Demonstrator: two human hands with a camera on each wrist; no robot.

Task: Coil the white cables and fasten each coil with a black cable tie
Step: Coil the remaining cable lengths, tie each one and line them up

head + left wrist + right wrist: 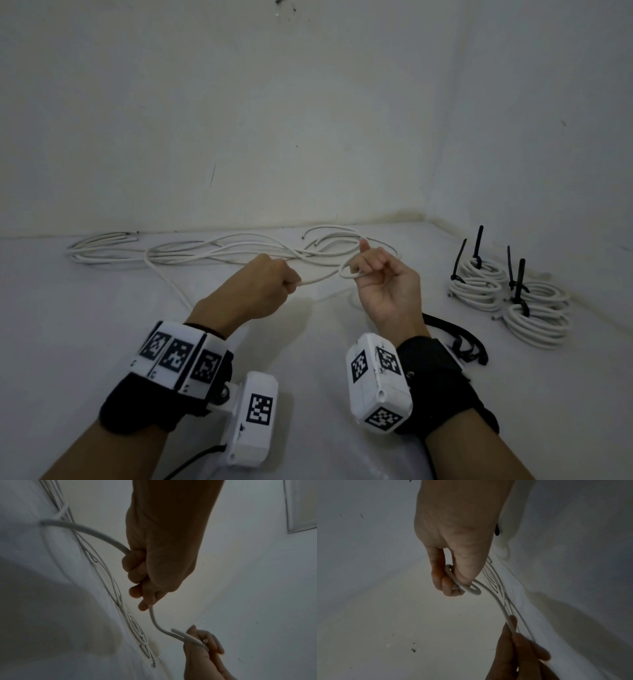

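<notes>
The left hand (pixel 255 291) is hovering above the white floor (pixel 102 308) with its fingers curled into a fist around a white cable (pixel 318 278); in the left wrist view the cable (pixel 96 534) is entering the fist beside the little finger and leaving past the fingertips (pixel 143 606). From there it is running toward 3 o'clock to the right hand (pixel 385 284), which is turned palm up. The right thumb and the curled fingers are pinching a small loop (pixel 352 271) at the cable's end; the right wrist view shows that loop (pixel 462 584) pressed between the thumb and fingers (pixel 447 582). One fingertip is pointing up toward 12 o'clock.

Behind both hands, at 12 o'clock, loose white cables (pixel 219 250) are lying in long tangled strands along the foot of the wall (pixel 274 120), reaching out to 10 o'clock. The held cable's slack is trailing from the left fist back toward that pile.

At 3 o'clock from the right hand, well apart from it, four finished coils (pixel 507 298) are sitting close together near the side wall, each one bound with a black cable tie (pixel 478 246) whose tail is sticking upward. Just beside the right wrist, at 4 o'clock, spare black ties (pixel 459 337) are lying on the floor, partly hidden by the wrist strap (pixel 431 363).
</notes>
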